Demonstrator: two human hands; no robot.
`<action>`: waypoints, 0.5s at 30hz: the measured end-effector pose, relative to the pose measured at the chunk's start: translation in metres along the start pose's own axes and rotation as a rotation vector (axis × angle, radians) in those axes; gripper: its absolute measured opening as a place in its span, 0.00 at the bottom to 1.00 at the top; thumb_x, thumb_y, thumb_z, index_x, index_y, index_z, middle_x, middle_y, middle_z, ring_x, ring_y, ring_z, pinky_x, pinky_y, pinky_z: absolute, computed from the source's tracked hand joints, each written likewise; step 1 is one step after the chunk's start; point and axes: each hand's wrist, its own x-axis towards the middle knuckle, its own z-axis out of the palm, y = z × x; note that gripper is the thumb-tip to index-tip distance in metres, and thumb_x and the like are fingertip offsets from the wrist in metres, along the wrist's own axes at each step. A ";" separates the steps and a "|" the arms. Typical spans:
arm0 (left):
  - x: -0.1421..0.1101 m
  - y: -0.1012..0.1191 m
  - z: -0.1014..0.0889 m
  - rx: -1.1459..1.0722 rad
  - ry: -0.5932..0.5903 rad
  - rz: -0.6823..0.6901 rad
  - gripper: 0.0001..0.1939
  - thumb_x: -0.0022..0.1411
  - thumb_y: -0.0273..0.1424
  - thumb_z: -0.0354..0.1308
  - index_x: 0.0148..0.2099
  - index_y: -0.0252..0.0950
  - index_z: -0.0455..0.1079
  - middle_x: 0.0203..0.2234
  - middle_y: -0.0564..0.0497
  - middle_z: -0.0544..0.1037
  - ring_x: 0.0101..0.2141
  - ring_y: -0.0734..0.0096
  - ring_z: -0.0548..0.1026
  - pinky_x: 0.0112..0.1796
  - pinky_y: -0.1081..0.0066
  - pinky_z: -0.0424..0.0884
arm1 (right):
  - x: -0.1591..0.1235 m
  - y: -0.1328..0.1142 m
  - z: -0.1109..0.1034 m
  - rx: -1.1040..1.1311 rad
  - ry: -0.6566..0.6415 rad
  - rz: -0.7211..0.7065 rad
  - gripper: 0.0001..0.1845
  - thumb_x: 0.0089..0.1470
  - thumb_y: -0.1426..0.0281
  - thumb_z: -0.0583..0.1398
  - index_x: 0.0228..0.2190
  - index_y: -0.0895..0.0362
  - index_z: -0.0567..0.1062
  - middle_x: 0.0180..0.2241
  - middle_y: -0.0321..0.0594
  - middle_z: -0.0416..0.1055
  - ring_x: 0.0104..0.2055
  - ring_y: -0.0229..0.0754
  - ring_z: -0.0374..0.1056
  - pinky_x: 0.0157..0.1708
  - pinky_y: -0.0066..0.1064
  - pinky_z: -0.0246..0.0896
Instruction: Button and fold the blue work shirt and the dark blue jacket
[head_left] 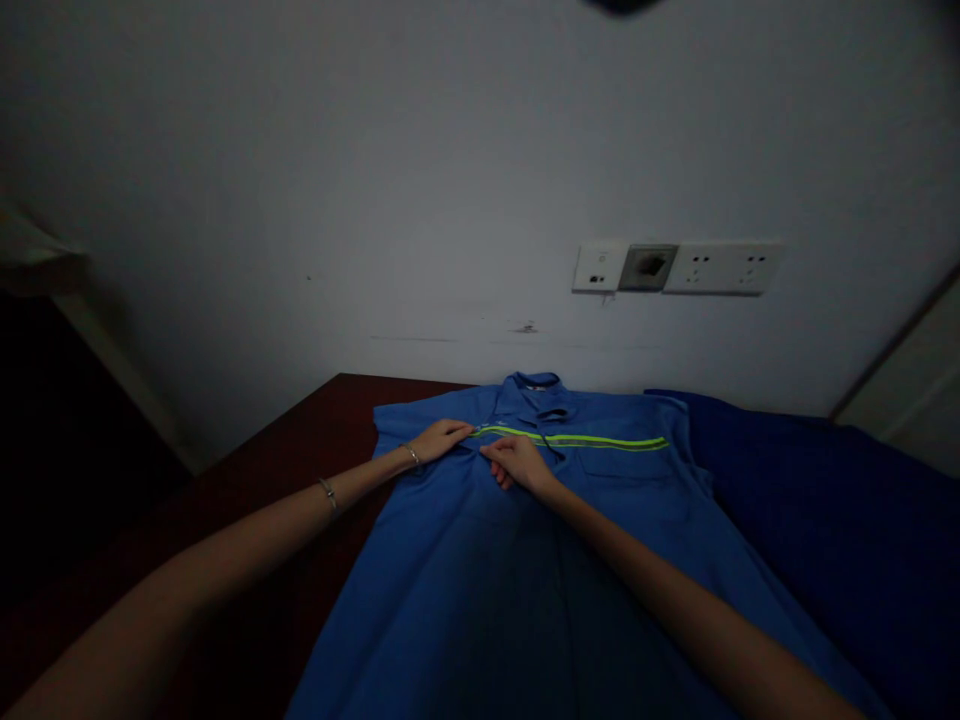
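A blue short-sleeved work shirt lies spread out, its collar towards the wall. Across its chest runs a neon yellow-green reflective stripe. My left hand, with a bracelet at the wrist, has its fingers closed on the shirt at the stripe's left end. Just right of it, my right hand pinches the shirt cloth below the stripe, thumb against forefinger and the other fingers curled. Between the hands the cloth is slightly lifted and creased. Exactly which edge the fingertips grip is too small to make out.
Under the shirt is a dark red tabletop that meets a pale wall. Darker blue cloth lies to the right. Socket plates are set in the wall at the right. The far left is in deep shadow.
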 end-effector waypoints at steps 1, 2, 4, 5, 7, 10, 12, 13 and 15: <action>-0.002 -0.002 0.001 0.071 -0.014 -0.004 0.24 0.63 0.41 0.37 0.50 0.35 0.66 0.47 0.49 0.71 0.48 0.68 0.65 0.49 0.70 0.58 | -0.002 -0.001 -0.001 -0.043 -0.021 0.009 0.14 0.49 0.68 0.55 0.16 0.59 0.65 0.09 0.29 0.61 0.09 0.30 0.56 0.09 0.21 0.52; -0.004 -0.005 0.002 0.161 -0.030 -0.005 0.25 0.64 0.42 0.36 0.54 0.36 0.63 0.51 0.48 0.67 0.52 0.67 0.61 0.52 0.68 0.54 | -0.005 -0.002 -0.002 -0.085 -0.035 0.009 0.14 0.50 0.67 0.54 0.17 0.59 0.66 0.10 0.30 0.61 0.10 0.31 0.57 0.10 0.21 0.53; -0.007 -0.009 0.004 0.340 -0.068 -0.006 0.27 0.63 0.45 0.36 0.59 0.40 0.55 0.58 0.48 0.57 0.57 0.62 0.52 0.54 0.62 0.48 | -0.012 -0.003 -0.004 -0.171 -0.048 -0.053 0.13 0.51 0.67 0.53 0.19 0.60 0.67 0.12 0.31 0.63 0.12 0.31 0.59 0.12 0.21 0.54; -0.009 -0.010 0.004 0.405 -0.087 -0.001 0.28 0.62 0.47 0.36 0.60 0.42 0.52 0.59 0.49 0.53 0.58 0.60 0.49 0.54 0.59 0.45 | -0.016 -0.004 -0.006 -0.232 -0.043 -0.113 0.12 0.52 0.67 0.52 0.21 0.60 0.68 0.14 0.31 0.64 0.13 0.31 0.60 0.13 0.21 0.54; -0.009 -0.013 0.000 0.477 -0.124 0.022 0.29 0.60 0.49 0.38 0.61 0.47 0.47 0.61 0.50 0.48 0.59 0.55 0.46 0.54 0.55 0.43 | -0.027 -0.007 -0.011 -0.417 -0.018 -0.267 0.11 0.52 0.70 0.52 0.23 0.59 0.70 0.15 0.33 0.66 0.15 0.32 0.62 0.16 0.21 0.54; -0.006 -0.014 -0.013 0.502 -0.192 0.072 0.30 0.58 0.51 0.41 0.61 0.49 0.48 0.60 0.50 0.49 0.58 0.52 0.49 0.52 0.55 0.45 | -0.045 -0.012 -0.025 -0.778 0.030 -0.465 0.10 0.51 0.72 0.52 0.24 0.58 0.72 0.19 0.37 0.69 0.20 0.34 0.63 0.21 0.23 0.52; -0.001 -0.011 -0.022 0.514 -0.222 0.102 0.30 0.57 0.51 0.43 0.60 0.48 0.52 0.59 0.48 0.53 0.55 0.53 0.55 0.51 0.58 0.49 | -0.059 -0.014 -0.038 -0.968 0.047 -0.499 0.11 0.51 0.71 0.52 0.25 0.58 0.73 0.23 0.40 0.71 0.24 0.36 0.65 0.24 0.25 0.51; 0.003 -0.009 -0.026 0.525 -0.222 0.120 0.30 0.56 0.51 0.44 0.58 0.47 0.55 0.58 0.47 0.57 0.53 0.54 0.58 0.50 0.59 0.50 | -0.066 -0.015 -0.045 -1.030 0.055 -0.492 0.11 0.52 0.70 0.52 0.26 0.58 0.74 0.24 0.41 0.72 0.25 0.37 0.65 0.26 0.25 0.51; 0.011 0.000 -0.030 0.567 -0.199 0.149 0.26 0.57 0.50 0.43 0.53 0.43 0.64 0.51 0.45 0.66 0.47 0.56 0.65 0.48 0.60 0.51 | -0.079 -0.016 -0.059 -1.082 0.078 -0.466 0.12 0.53 0.70 0.52 0.28 0.57 0.74 0.27 0.42 0.72 0.28 0.39 0.66 0.29 0.26 0.52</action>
